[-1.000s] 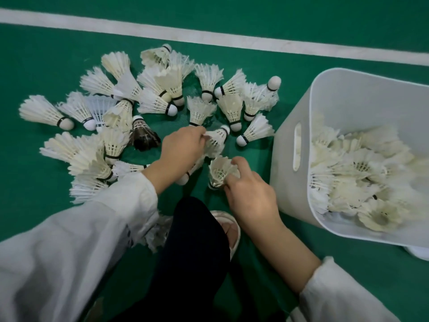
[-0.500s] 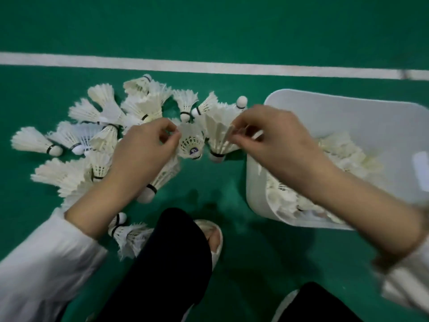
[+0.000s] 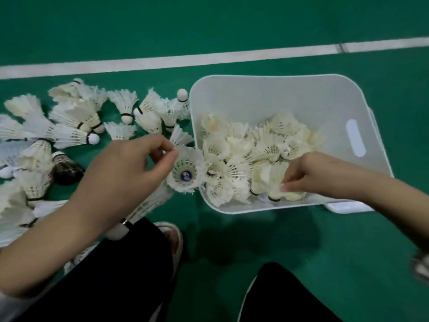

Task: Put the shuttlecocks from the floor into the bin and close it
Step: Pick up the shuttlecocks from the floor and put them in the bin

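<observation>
The left hand (image 3: 130, 168) pinches a shuttlecock (image 3: 185, 174) by the bin (image 3: 255, 94) rim, while the right hand (image 3: 311, 174) pinches another shuttlecock (image 3: 275, 182) inside it.

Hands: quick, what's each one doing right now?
Left hand: closed, pinching a shuttlecock beside the bin.
Right hand: fingers closed on shuttlecocks inside the bin.

Bin (image 3: 274, 96): smooth white plastic, matt to faintly satin walls. Shuttlecocks inside the bin (image 3: 243, 159): white feather skirts, ragged, some yellowed. Shuttlecocks left of the bin (image 3: 76, 117): same feathers, matt rounded white bases, dark bands. One in my left hand (image 3: 120, 180) shows a glossy blue sticker (image 3: 186, 175). Floor (image 3: 209, 24): green, matt, fine-textured.
</observation>
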Demonstrator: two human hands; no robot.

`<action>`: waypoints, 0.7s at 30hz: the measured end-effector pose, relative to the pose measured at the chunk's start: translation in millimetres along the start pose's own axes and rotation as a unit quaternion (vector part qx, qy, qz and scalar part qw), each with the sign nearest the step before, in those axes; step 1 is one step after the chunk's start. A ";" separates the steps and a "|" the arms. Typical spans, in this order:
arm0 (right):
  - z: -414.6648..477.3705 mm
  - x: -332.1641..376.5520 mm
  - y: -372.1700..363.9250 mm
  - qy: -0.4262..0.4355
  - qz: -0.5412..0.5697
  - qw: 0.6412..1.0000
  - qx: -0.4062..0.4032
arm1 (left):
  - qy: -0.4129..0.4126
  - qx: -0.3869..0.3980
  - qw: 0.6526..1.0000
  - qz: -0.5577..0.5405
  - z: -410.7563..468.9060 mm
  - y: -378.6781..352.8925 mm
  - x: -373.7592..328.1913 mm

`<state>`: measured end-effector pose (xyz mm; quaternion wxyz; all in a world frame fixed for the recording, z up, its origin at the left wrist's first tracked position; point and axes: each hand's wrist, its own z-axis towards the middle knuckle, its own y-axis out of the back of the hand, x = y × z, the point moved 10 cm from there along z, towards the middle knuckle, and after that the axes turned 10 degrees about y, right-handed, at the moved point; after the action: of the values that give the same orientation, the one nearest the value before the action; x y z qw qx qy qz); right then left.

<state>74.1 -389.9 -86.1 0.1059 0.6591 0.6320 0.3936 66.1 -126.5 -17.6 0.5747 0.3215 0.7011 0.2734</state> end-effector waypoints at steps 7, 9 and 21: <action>5.4 -16.4 18.4 -0.009 -0.024 1.000 0.014 | -0.035 -0.053 0.998 -0.028 3.7 21.3 -33.9; 7.1 -22.6 14.2 -0.010 -0.029 0.999 0.026 | -0.034 -0.048 0.997 -0.046 7.7 24.5 -44.0; 10.7 -17.4 56.1 0.049 0.086 0.987 -0.126 | -0.029 0.071 0.997 0.010 43.5 -55.8 -92.7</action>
<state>125.0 -412.1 -64.3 0.1232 0.6723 0.5228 0.5093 113.5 -232.8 -9.5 0.5680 0.3766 0.6983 0.2191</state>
